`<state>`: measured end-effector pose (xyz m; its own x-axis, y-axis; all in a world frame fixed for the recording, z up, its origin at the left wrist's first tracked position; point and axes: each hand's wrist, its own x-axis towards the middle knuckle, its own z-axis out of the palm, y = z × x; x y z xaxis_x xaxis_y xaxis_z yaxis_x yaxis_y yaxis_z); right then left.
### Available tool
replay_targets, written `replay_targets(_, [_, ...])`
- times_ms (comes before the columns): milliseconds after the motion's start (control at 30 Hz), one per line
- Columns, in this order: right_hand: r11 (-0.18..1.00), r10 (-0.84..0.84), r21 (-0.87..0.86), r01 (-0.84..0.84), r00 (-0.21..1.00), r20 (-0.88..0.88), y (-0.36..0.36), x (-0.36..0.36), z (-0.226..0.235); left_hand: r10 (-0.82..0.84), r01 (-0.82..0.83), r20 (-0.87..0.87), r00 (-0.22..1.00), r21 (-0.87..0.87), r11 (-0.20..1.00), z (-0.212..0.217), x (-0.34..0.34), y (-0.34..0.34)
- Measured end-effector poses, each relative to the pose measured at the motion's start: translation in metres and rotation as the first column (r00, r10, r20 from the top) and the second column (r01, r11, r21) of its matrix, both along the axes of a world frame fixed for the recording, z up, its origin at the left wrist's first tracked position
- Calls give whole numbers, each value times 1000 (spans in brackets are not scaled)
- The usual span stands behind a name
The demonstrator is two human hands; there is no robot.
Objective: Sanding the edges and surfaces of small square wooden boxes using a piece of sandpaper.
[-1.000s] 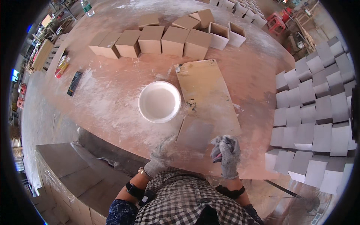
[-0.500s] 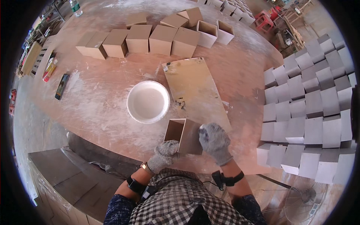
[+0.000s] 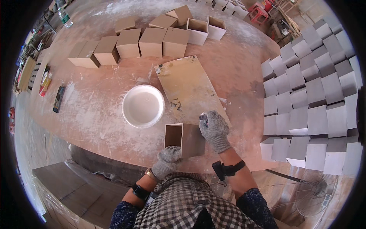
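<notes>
A small open wooden box [image 3: 184, 139] lies on its side at the near edge of the wooden table [image 3: 95, 110], its opening facing left. My left hand [image 3: 167, 160], in a grey knit glove, holds the box's near lower corner. My right hand [image 3: 214, 129], also gloved, presses on the box's right end. Just beyond the box a white bowl of white liquid [image 3: 143, 105] stands next to a flat brown board [image 3: 187, 86].
Several finished wooden boxes [image 3: 148, 40] stand in a row at the far side of the table. Stacks of grey boxes [image 3: 312, 99] fill the right. A water bottle [image 3: 65, 17], a black tool [image 3: 58, 99] and a fan [image 3: 316, 194] lie around the edges.
A second ago both hands were near a flat panel by the board. Now the box lies on its side between my hands, left hand under its near corner, right on its end.
</notes>
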<state>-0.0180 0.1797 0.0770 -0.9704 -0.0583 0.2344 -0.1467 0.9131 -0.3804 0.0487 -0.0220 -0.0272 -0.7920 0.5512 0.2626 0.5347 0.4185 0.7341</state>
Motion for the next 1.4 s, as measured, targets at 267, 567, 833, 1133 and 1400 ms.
replay_targets(267, [906,423,42,-422,898,-116,-30,41,7,-37,27,148,988,71,997,7,4,-5])
replay_targets(567, [573,201,-809,134,933,297,12,-77,-40,92,-119,140,986,201,972,46,35,-46])
replay_targets(833, [775,476,-580,-252,836,274,-84,-74,-6,256,-492,560,788,323,808,36,114,-113])
replay_targets(1133, [604,340,447,-660,721,604,-186,-117,-30,453,-683,558,695,315,659,21,142,-124])
replay_targets(1400, [855,502,-105,-509,757,419,-146,-125,-11,550,-686,435,713,273,674,52,126,-136])
